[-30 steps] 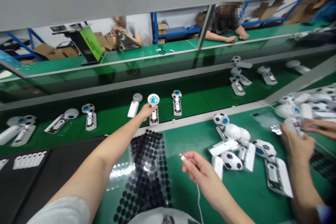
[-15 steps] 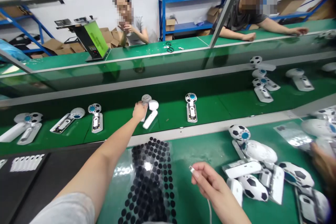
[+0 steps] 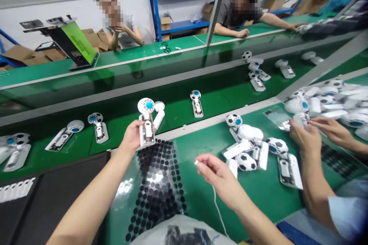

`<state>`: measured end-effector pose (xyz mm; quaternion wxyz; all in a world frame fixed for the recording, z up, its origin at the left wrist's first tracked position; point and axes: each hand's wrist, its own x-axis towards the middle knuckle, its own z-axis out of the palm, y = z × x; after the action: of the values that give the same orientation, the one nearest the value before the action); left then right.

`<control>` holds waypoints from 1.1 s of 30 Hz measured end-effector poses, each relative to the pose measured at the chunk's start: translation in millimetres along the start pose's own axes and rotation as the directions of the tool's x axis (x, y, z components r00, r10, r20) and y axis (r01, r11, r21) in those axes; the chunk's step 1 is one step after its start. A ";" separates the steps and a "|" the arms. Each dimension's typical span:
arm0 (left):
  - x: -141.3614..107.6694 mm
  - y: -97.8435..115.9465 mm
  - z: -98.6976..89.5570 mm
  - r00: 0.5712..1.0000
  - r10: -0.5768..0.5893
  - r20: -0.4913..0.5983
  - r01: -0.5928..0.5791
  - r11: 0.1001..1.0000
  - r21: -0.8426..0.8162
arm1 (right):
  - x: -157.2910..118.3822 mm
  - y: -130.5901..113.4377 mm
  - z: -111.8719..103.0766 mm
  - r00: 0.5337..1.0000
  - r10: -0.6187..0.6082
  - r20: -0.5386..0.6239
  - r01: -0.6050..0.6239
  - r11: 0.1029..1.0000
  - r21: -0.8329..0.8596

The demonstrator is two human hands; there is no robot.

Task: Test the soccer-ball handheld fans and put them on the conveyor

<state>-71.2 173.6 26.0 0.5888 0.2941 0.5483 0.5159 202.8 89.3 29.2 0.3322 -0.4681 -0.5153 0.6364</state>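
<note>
My left hand is closed round the handle of a white device with a round head, raised above the near edge of the conveyor. Its handle lies open, showing a circuit board, and a blue disc sits in its head. Just behind it lies another white device on the belt. My right hand pinches the small metal-tipped plug of a white cable, which hangs down towards my lap. The plug is apart from the device. Below and between my hands lies a clear sheet of black round dots.
Football-patterned devices lie piled to my right. A co-worker's hands work beside them. More devices are spaced along the green belt. A black mat covers the left side. Two people sit across the line.
My left hand has picked the device up off the belt and drawn it towards me. My right hand still holds the plug. The view has swung to the right, showing more of the co-worker's hands.
</note>
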 end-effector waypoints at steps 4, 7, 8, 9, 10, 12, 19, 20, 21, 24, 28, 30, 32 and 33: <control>-62.5 -19.3 38.0 0.986 -0.124 0.114 0.146 0.966 -0.213 | -6.6 -5.7 14.4 0.992 -0.112 0.067 0.119 0.985 -0.127; -93.1 -32.3 60.0 0.992 -0.104 0.067 0.112 0.985 -0.133 | -13.8 -9.0 23.4 0.980 -0.176 0.090 0.191 0.960 -0.204; -100.6 -35.3 64.6 0.992 -0.105 0.070 0.113 0.987 -0.115 | -16.8 -10.0 25.5 0.977 -0.189 0.098 0.207 0.955 -0.214; -107.1 -37.5 67.8 0.991 -0.108 0.084 0.117 0.987 -0.107 | -20.1 -11.0 27.2 0.974 -0.198 0.106 0.217 0.952 -0.216; -112.8 -38.9 70.0 0.988 -0.112 0.106 0.123 0.987 -0.105 | -23.6 -11.9 28.4 0.972 -0.207 0.112 0.227 0.951 -0.211; -121.8 -39.6 72.1 0.983 -0.117 0.144 0.133 0.985 -0.107 | -30.8 -13.7 30.0 0.967 -0.217 0.131 0.239 0.952 -0.193; -137.6 -35.0 74.9 0.992 -0.110 0.059 0.113 0.992 -0.052 | -46.9 -16.6 31.9 0.961 -0.234 0.146 0.255 0.955 -0.149; -139.1 -34.8 75.2 0.994 -0.088 0.068 0.090 0.996 -0.024 | -48.1 -16.9 31.9 0.960 -0.237 0.151 0.259 0.954 -0.147; -140.7 -34.7 75.4 0.994 -0.070 0.080 0.070 0.998 0.004 | -49.3 -17.4 31.7 0.958 -0.242 0.156 0.265 0.952 -0.154; -144.9 -34.2 74.9 0.993 -0.047 0.104 0.036 0.995 0.098 | -52.4 -19.7 30.3 0.952 -0.249 0.179 0.285 0.933 -0.219; -148.1 -31.7 72.2 0.991 0.044 0.127 -0.085 0.937 0.339 | -53.3 -19.2 28.6 0.941 -0.232 0.248 0.307 0.892 -0.333; -148.7 -30.8 71.3 0.983 0.086 0.161 -0.149 0.890 0.432 | -52.1 -15.4 29.0 0.945 -0.192 0.267 0.280 0.895 -0.347; -149.2 -31.2 71.3 0.977 0.074 0.201 -0.159 0.879 0.449 | -51.0 -10.7 30.2 0.950 -0.140 0.281 0.227 0.925 -0.305; -149.4 -32.0 71.7 0.976 0.056 0.211 -0.145 0.888 0.436 | -50.8 -8.7 31.0 0.950 -0.129 0.284 0.210 0.938 -0.276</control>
<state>26.0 40.9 64.1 0.5278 0.4985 0.5767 0.3746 190.6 34.8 51.4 0.2396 -0.3790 -0.6846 0.5747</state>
